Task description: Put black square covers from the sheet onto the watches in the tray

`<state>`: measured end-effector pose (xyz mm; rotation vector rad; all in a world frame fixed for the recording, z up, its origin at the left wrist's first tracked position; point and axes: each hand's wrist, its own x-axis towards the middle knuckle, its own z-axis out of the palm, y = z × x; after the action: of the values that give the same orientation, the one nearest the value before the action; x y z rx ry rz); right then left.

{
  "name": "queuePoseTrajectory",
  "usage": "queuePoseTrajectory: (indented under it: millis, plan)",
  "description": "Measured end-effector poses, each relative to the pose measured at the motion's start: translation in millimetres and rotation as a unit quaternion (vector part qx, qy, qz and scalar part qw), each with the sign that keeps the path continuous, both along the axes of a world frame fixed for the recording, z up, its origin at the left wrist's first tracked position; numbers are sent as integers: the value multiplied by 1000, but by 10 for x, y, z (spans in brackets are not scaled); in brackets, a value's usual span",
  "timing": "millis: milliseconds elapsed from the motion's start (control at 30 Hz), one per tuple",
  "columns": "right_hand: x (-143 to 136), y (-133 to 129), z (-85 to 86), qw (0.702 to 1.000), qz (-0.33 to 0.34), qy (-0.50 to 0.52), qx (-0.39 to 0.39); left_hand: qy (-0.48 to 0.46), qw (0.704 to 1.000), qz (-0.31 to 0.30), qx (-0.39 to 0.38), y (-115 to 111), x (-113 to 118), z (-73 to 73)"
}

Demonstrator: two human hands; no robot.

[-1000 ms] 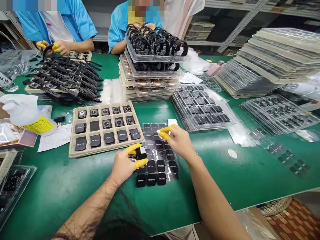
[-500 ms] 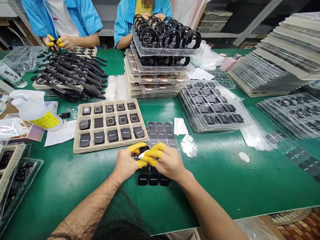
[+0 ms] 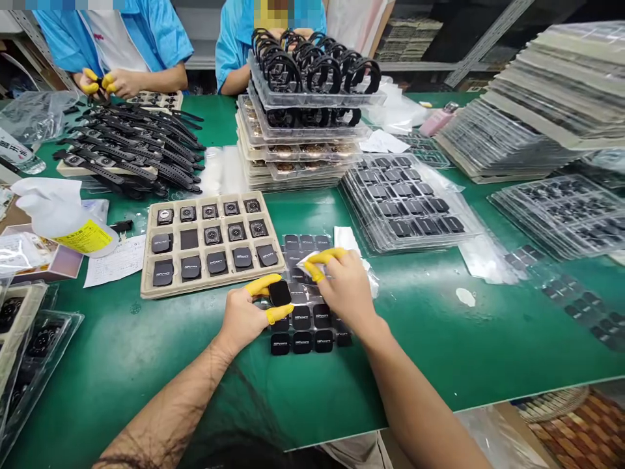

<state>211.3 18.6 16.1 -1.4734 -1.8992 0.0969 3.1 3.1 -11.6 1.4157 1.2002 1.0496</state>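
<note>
Between thumb and finger, my left hand (image 3: 250, 314) grips a smartwatch body (image 3: 280, 294), its dark screen facing up. My right hand (image 3: 344, 283) is closed on a white wiping cloth (image 3: 303, 262), a little to the right of the watch and apart from it. Both hands wear yellow finger cots. Under the hands lies a sheet of black square printed films (image 3: 302, 317). Beyond my left hand sits a beige tray (image 3: 215, 279) of watch bodies, several covered with printed black squares; one compartment of the middle row holds no watch.
Stacked trays of black watches (image 3: 317, 98) rise at the back. Clear trays (image 3: 405, 202) stand to the right, a tall tray stack (image 3: 527, 117) beyond. A white bottle (image 3: 68, 221) is at left. Two people in blue work across the table.
My right hand has drawn the cloth away from the watch, up and to the right. The watch's dark screen now shows in my left hand. The view has shifted slightly.
</note>
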Motion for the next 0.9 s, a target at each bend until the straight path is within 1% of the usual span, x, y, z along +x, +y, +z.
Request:
queuePoseTrajectory:
  millis: [33,100,167,200,233,267,333,433,600,700,800,867,900]
  plan:
    - [74,20,8,1000,-10,10,-28,13,999,6,30,-4,-1,7]
    - [173,32,32,991,26,64,-113,44,992,11,114,-13,-5,16]
    - [186,14,57,963,65,141,-219,62,977,14,204,-19,-14,17]
    - [167,1,65,946,72,178,-263,67,968,17,240,-19,-19,14]
    - [140,-10,70,930,72,212,-291,71,962,22,263,-17,-24,11]
    - [111,-17,72,920,66,239,-303,76,959,25,272,-12,-28,10]
    - [70,-20,73,916,55,267,-295,89,964,29,248,2,-35,15]
    - [73,-8,80,926,54,261,-269,87,980,22,176,22,-44,39]
    - [126,0,98,935,51,234,-260,43,994,7,99,16,-49,90]
    - [114,7,71,940,77,225,-244,-3,1000,11,13,15,-28,112]
    - [126,35,26,950,111,216,-197,-98,990,22,-96,44,5,128]
    - [185,59,15,941,129,263,-169,-142,980,32,-137,65,21,129]
    - [227,67,21,930,129,306,-157,-148,978,35,-144,71,26,125]
